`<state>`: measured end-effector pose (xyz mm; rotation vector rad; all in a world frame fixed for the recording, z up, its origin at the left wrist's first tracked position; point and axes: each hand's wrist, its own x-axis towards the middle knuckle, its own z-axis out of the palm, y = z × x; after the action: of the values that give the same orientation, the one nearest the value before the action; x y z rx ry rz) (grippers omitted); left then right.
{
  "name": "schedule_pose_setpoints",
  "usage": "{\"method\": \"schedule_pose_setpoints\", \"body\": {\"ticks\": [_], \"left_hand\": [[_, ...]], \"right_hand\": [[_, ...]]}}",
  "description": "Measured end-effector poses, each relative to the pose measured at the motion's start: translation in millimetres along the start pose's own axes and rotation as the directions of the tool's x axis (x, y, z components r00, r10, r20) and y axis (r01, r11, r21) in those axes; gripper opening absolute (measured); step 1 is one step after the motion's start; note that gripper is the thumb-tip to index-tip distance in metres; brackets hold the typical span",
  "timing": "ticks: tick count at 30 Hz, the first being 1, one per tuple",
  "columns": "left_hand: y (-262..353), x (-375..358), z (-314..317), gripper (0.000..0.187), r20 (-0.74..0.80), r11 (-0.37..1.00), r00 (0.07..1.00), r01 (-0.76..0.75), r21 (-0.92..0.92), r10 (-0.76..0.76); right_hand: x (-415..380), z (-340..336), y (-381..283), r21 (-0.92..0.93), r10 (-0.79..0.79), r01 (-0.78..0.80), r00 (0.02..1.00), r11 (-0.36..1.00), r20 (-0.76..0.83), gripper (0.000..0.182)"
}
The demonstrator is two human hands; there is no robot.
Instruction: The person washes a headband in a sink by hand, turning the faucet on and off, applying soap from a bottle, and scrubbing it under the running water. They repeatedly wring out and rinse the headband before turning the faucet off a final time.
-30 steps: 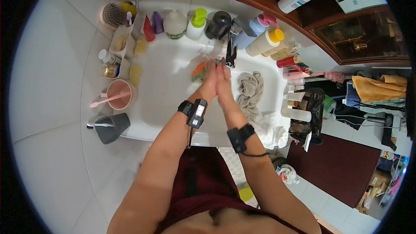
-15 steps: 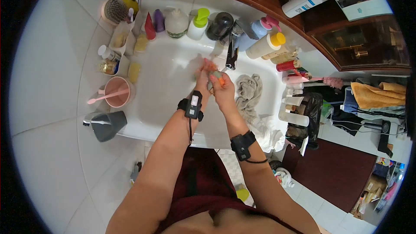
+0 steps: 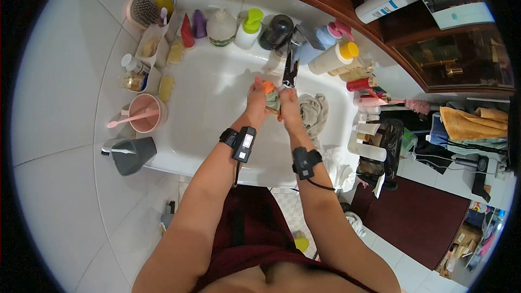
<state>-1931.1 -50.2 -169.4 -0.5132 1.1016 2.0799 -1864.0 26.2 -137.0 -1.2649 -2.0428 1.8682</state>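
Note:
A small orange and grey-green cloth [image 3: 272,101] is stretched between my two hands over the white sink [image 3: 206,114]. My left hand [image 3: 256,101] is closed on its left side, with the thumb side upward. Gripping the right side, my right hand [image 3: 290,106] sits just beneath the tip of the metal faucet [image 3: 291,70]. Its fingers partly hide the cloth. To the right of that hand, a crumpled grey cloth [image 3: 313,113] lies in the basin, and a white cloth [image 3: 336,171] rests by the front right rim.
Pump bottles, among them one with a green top [image 3: 251,24], line the back rim. A pink cup [image 3: 145,113] and a grey cup [image 3: 133,156] stand at left. Bottles and tubes, including a yellow-capped bottle [image 3: 334,58], crowd the right. A wooden cabinet [image 3: 347,8] overhangs the back.
My hands have moved apart, the right one shifting right toward the faucet tip. The cloth, bunched between them before, is now spread out more.

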Motion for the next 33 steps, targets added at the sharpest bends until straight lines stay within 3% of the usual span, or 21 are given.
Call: {"method": "schedule_pose_setpoints", "body": {"ticks": [2,5,6,7,10,13,16,19,20,23,24,27,28,33], "left_hand": [[2.4,3.3,-5.4,0.045,0.069,1.0,0.998,0.008,-0.004,-0.008],[4.3,-0.3,-4.4,0.049,0.179,0.996,0.981,0.087,-0.031,-0.08],[8.8,-10.8,1.8,0.051,0.214,0.993,0.972,0.11,-0.043,-0.098],[13.6,-18.7,6.6,0.052,0.248,0.99,0.962,0.133,-0.053,-0.116],[5.1,-11.2,0.3,0.059,0.287,0.974,0.952,0.047,0.22,-0.11],[1.3,-13.2,-6.8,0.062,0.168,0.968,0.978,-0.156,0.198,0.124],[16.3,-19.2,1.5,0.066,-0.099,0.992,0.988,0.123,0.01,-0.122],[25.0,-9.4,-15.4,0.066,0.228,0.899,0.913,0.386,-0.209,-0.339],[32.0,-12.8,-9.9,0.06,0.151,0.906,0.919,0.387,-0.171,-0.364],[6.1,1.4,-20.3,0.056,0.299,0.961,0.938,0.229,-0.156,-0.175],[0.2,-0.5,-26.1,0.054,0.447,0.994,0.894,0.024,-0.107,0.026],[-6.6,-6.6,-10.7,0.058,0.267,0.989,0.963,-0.007,-0.15,0.047],[-8.4,-5.3,0.8,0.055,0.242,0.958,0.969,0.015,-0.287,0.058],[-15.4,-0.8,7.7,0.047,0.142,0.966,0.989,-0.004,-0.259,0.042]], "right_hand": [[9.0,-11.3,16.9,-0.034,-0.114,0.119,0.986,0.992,0.12,0.033],[4.6,-27.9,-2.0,0.091,-0.181,0.159,0.921,0.983,0.345,0.037],[4.8,-27.5,-14.2,0.237,-0.106,0.021,0.931,0.971,0.35,0.034],[0.5,-23.8,-21.5,0.209,-0.128,0.061,0.938,0.976,0.322,0.033],[8.9,-12.4,-12.6,0.131,-0.163,0.135,0.958,0.982,0.235,0.031],[3.2,-17.1,-16.4,-0.043,-0.061,0.075,0.963,0.996,0.262,0.035],[-10.2,-15.3,-15.8,-0.046,-0.201,0.217,0.954,0.975,0.223,0.031],[-40.8,-6.4,-22.2,0.152,-0.297,0.263,0.909,0.953,0.293,0.032],[-35.4,-2.1,0.4,0.101,-0.409,0.397,0.863,0.912,0.296,0.03],[-56.1,9.7,-7.6,-0.141,-0.51,0.565,0.808,0.813,0.295,0.034],[-55.6,13.1,-8.3,-0.17,-0.528,0.57,0.815,0.804,0.238,0.027],[-43.4,18.0,-7.5,-0.435,-0.513,0.505,0.851,0.745,0.111,0.022],[-38.4,20.0,-6.5,-0.486,-0.525,0.483,0.849,0.728,0.059,0.024],[-17.3,21.9,1.3,-0.657,-0.575,0.358,0.806,0.664,-0.142,0.039]]}}
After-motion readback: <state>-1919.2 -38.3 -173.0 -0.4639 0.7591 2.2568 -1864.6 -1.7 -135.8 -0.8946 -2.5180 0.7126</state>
